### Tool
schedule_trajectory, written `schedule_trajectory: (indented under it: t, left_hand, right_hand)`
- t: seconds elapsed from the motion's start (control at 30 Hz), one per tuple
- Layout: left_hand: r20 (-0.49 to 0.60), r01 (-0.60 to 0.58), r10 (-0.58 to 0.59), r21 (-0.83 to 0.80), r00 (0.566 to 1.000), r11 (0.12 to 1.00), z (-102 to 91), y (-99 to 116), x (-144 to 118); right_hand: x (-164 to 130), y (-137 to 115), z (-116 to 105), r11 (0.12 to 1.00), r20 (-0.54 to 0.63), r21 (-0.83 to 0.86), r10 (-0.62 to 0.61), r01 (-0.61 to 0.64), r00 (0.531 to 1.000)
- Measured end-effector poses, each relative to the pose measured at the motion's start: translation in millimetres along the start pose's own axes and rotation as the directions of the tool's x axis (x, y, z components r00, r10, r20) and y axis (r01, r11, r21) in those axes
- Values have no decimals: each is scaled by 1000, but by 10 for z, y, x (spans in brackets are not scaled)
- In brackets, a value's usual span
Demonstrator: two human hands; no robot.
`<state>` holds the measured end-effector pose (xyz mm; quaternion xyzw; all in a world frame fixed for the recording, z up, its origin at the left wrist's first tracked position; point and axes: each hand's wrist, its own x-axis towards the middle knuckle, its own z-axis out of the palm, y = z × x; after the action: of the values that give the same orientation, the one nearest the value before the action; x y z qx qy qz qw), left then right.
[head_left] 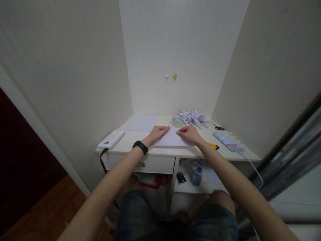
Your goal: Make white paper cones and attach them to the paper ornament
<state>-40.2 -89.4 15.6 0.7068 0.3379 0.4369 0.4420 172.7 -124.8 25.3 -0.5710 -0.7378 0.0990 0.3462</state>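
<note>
A sheet of white paper (173, 139) lies on the desk in front of me, its upper part narrowing between my hands. My left hand (159, 132), with a black watch on the wrist, pinches the paper's left edge near the top. At the upper right edge, my right hand (188, 133) has thumb and fingers closed on the same sheet. Just beyond them sits a roll of clear tape (178, 122). Behind it is a heap of folded white paper pieces (192, 117). A yellow and black cutter (213, 146) lies partly behind my right wrist.
More white paper (141, 123) lies at the back left. A white power strip (111, 139) stands at the left edge. On the right are black scissors (219, 128) and a phone (227, 141) with a cable. Below, a shelf holds a water bottle (196, 176).
</note>
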Motion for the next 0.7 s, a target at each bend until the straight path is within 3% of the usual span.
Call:
schedule_trajectory:
  t: [0.13, 0.23, 0.3, 0.37, 0.43, 0.53, 0.7]
  left_hand:
    - [12, 3, -5, 177, 1000, 984, 4, 74, -27]
    - [-219, 61, -15, 209, 976, 976, -61, 64, 8]
    - [-415, 104, -17, 189, 910, 976, -146, 33, 43]
    - [-517, 126, -11, 187, 856, 974, -251, -6, 62]
    - [-535, 150, -34, 176, 844, 973, -346, -46, 50]
    - [-486, 201, -96, 167, 869, 965, -422, -110, -22]
    - [-374, 233, -105, 317, 922, 919, -392, -181, -141]
  right_hand:
    - [77, 60, 22, 997, -77, 77, 22, -17, 997]
    - [34, 115, 38, 998, -187, 50, 37, -29, 982]
    - [-74, 135, 62, 1000, -214, -12, 15, -18, 977]
    - [-236, 141, 110, 989, -155, -144, -49, 27, 987]
    - [-406, 134, 180, 960, -35, -266, -105, 92, 994]
    - [-578, 108, 284, 908, 129, -363, -173, 209, 976]
    - [-562, 83, 356, 869, 169, -422, -203, 257, 964]
